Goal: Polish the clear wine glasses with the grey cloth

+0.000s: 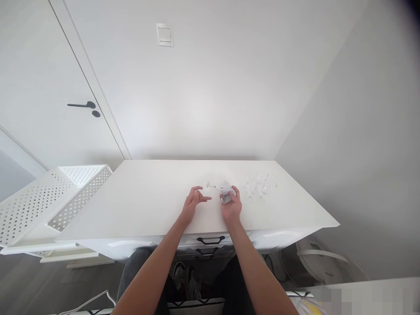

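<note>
A clear stemmed glass [212, 187] is held sideways above the white cabinet top [157, 188], its foot pointing left and its bowl to the right. My right hand [231, 205] is closed around the bowl end, with a pale grey cloth-like piece [225, 198] in the same grip. Whether that piece lies inside or outside the bowl, I cannot tell. Just left of the glass foot is my left hand [193, 204], its thumb and fingers apart and nothing between them. To the right of my right hand stand several clear stemmed glasses [262, 186], faint against the white surface.
A white perforated rack [33, 205] stands at the left of the cabinet. Dark drawer handles [211, 240] line the cabinet front. A wall rises behind it, and a door with a dark handle [82, 105] is at the left. A pale bin-like container [320, 260] sits low right.
</note>
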Motion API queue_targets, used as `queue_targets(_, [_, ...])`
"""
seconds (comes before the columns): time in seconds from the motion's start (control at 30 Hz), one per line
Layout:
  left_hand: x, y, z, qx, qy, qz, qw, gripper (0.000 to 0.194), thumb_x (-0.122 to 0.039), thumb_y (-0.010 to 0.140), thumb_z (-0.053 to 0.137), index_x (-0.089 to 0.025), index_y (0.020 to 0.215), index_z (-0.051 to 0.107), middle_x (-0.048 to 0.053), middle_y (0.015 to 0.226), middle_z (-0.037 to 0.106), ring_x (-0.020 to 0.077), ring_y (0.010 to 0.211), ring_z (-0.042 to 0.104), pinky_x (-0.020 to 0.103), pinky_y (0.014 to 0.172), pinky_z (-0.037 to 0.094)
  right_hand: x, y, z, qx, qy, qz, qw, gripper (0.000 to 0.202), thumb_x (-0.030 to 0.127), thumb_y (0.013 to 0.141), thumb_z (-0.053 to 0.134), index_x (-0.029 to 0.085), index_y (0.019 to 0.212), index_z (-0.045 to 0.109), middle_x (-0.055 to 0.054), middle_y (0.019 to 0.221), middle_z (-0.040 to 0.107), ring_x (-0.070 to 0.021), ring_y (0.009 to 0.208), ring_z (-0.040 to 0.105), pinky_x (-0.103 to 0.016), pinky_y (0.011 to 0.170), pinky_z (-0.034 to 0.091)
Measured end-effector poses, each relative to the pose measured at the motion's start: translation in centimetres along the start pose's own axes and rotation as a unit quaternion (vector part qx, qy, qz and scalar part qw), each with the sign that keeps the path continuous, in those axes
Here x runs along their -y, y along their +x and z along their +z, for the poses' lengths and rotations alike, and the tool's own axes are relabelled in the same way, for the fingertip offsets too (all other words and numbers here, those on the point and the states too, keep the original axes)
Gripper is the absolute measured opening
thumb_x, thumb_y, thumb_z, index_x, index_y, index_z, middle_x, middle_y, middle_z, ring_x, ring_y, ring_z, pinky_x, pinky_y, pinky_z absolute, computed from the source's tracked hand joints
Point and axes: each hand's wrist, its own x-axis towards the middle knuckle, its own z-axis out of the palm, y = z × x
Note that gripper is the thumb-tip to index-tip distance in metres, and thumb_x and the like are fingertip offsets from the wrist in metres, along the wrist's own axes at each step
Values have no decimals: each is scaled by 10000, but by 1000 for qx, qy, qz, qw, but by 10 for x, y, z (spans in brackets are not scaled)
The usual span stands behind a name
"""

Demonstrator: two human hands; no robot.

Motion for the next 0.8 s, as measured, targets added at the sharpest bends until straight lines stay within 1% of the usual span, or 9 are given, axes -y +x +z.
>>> queue_targets(0.07, [2, 3, 0, -27, -15, -31, 999, 500, -650, 998, 445, -175, 952, 592, 91, 1163, 659, 184, 804, 749, 384, 856, 549, 1, -2, 3, 32, -27, 6, 999, 311, 322, 771, 726, 280, 1039, 573, -11, 981, 648, -167, 805, 601, -305, 692, 478])
queue_targets(0.17, [3, 6, -2, 33, -49, -96, 994, 548, -689, 997, 353, -190, 1096, 556, 33, 815, 685, 135, 535, 611, 324, 655, 497, 2, -4, 7, 69, -67, -2, 995, 234, 323, 790, 682, 258, 995, 591, 3, 901, 607, -149, 768, 566, -276, 678, 450])
queue_targets(0.23, [1, 5, -4, 86, -53, -124, 987, 525, -631, 994, 400, -163, 1149, 581, 34, 715, 667, 144, 515, 573, 312, 612, 470, 2, -4, 7, 68, -84, -20, 994, 201, 320, 793, 653, 246, 972, 602, 8, 869, 587, -140, 749, 546, -262, 671, 435])
queue_targets(0.4, [-7, 0, -2, 152, 12, -138, 979, 431, -490, 917, 638, -131, 1156, 639, 73, 772, 687, 180, 648, 648, 320, 669, 493, 9, -7, 5, 77, -218, -54, 971, 169, 375, 868, 574, 239, 959, 616, 18, 774, 551, -142, 674, 491, -257, 612, 392])
queue_targets(0.53, [-6, 0, 1, 139, 54, -115, 982, 473, -537, 902, 680, -133, 1146, 640, -11, 654, 558, 119, 579, 533, 272, 616, 424, 27, -14, 13, 136, -389, -105, 905, 345, 452, 951, 536, 248, 1213, 629, -57, 1091, 675, -198, 920, 602, -317, 800, 469])
queue_targets(0.57, [-5, 0, 1, 126, 57, -108, 985, 476, -548, 905, 672, -135, 1140, 641, -26, 639, 524, 112, 570, 507, 269, 607, 411, 34, -14, 16, 122, -411, -130, 894, 393, 458, 955, 532, 251, 1282, 603, -76, 1206, 666, -220, 1020, 609, -338, 872, 468])
queue_targets(0.63, [-3, 2, 1, 84, 61, -95, 990, 464, -559, 916, 647, -143, 1122, 644, -37, 630, 490, 111, 576, 489, 271, 609, 398, 45, -13, 20, 29, -436, -167, 884, 462, 459, 960, 512, 248, 1370, 537, -107, 1316, 635, -252, 1124, 603, -364, 933, 458])
queue_targets(0.73, [-2, 2, 1, 2, 65, -79, 995, 400, -537, 930, 622, -168, 1084, 628, -55, 615, 447, 116, 598, 495, 276, 638, 400, 55, -6, 22, -138, -464, -134, 865, 500, 411, 919, 529, 221, 1377, 471, -117, 1132, 675, -256, 948, 635, -363, 817, 474])
queue_targets(0.8, [-2, 2, 0, -20, 74, -67, 995, 360, -514, 944, 601, -183, 1085, 615, -63, 608, 436, 118, 609, 496, 277, 658, 403, 55, -2, 21, -155, -467, -54, 869, 529, 363, 830, 614, 222, 1321, 476, -69, 949, 665, -237, 785, 608, -345, 715, 463])
